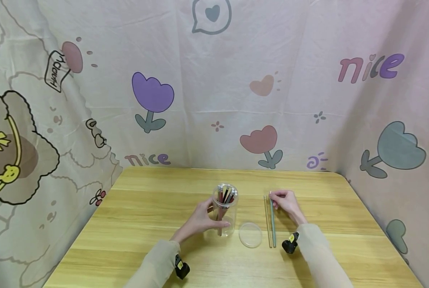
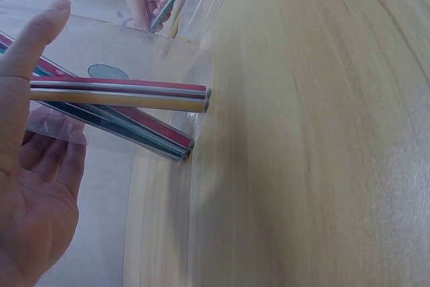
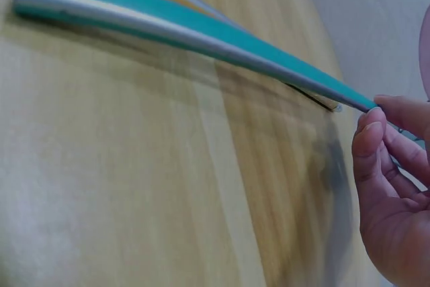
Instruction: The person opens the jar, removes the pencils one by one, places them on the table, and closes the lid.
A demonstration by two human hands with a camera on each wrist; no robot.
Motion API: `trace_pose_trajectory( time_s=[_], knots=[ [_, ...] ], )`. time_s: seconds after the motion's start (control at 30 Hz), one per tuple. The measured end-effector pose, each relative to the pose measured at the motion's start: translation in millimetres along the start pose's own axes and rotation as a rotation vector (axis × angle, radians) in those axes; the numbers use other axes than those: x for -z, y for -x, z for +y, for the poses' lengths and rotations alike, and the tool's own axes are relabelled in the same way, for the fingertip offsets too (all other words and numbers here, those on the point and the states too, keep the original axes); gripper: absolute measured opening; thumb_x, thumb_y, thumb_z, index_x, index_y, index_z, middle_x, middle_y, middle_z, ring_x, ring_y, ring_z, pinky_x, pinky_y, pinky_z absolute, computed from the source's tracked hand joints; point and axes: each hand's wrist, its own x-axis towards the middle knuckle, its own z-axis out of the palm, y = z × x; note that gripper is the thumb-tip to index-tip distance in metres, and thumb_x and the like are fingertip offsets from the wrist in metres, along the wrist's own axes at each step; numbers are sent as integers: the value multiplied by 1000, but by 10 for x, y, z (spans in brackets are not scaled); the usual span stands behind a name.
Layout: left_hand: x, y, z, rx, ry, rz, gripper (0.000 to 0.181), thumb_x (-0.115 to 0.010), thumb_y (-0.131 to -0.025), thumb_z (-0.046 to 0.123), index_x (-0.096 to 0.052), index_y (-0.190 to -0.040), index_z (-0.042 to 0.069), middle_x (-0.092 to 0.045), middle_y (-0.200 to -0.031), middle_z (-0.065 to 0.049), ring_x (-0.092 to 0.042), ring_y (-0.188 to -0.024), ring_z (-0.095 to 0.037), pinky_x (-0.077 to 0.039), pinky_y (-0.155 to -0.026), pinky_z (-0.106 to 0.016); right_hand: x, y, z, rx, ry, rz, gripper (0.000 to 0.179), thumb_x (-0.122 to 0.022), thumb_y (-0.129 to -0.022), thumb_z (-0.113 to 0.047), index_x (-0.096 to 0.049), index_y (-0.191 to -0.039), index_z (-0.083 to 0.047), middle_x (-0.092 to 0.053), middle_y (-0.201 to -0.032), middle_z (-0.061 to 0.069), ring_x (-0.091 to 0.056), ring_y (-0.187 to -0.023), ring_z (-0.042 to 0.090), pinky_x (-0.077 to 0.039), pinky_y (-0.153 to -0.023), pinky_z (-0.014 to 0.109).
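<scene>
Left sleeve (image 1: 156, 262) with black wrist camera (image 1: 182, 269), both on the near side of the left fingers.

Left hand (image 1: 199, 219): fingers (image 2: 70, 159) curled round the clear jar (image 1: 232, 218), thumb on its near side, the rest round the far side. Jar about upright, top uncovered; can't tell if its base touches the desk (image 1: 128, 228). Bunch of pencils (image 1: 227, 194) inside, leaning at different angles, red and dark green ones among them, ends up near the rim, above the left fingers.

Right of the jar: clear lid (image 1: 250, 235), flat on the desk, between the two sets of fingers, nearer me than either.

Next, yellow pencil (image 1: 267, 221) on the desk, just left of the right fingers, running toward me, beside the green pencil (image 1: 273, 224).

Right hand (image 1: 287, 203): fingertips narrow, thumb and index pinching the green pencil's far end; rest of it runs back toward me from the fingers. Second black camera (image 1: 290, 244) and right sleeve (image 1: 318, 248) on the near side of those fingers.
</scene>
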Motion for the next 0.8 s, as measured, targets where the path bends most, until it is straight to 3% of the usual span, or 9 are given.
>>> trace_pose_trajectory(
  time_s=[0.23,0.8],
  knots=[
    [0,-2,13,-4,17,4,82,-91,-72,24,-52,-143,12,-62,-141,-13,-58,-132,-36,-47,-113,-55,-26,-11,4,0,47,-8,31,-66,-94,-4,-63,-116,18,-70,-76,3,-57,-56,5,-53,-49,17],
    [-2,9,21,5,4,5,83,-91,-72,25,-51,-143,11,-61,-141,-14,-58,-132,-37,-47,-113,-56,-79,-23,61,17,158,5,28,-68,-94,-10,-67,-110,14,-67,-69,0,-58,-53,6,-53,-46,19]
  ],
)
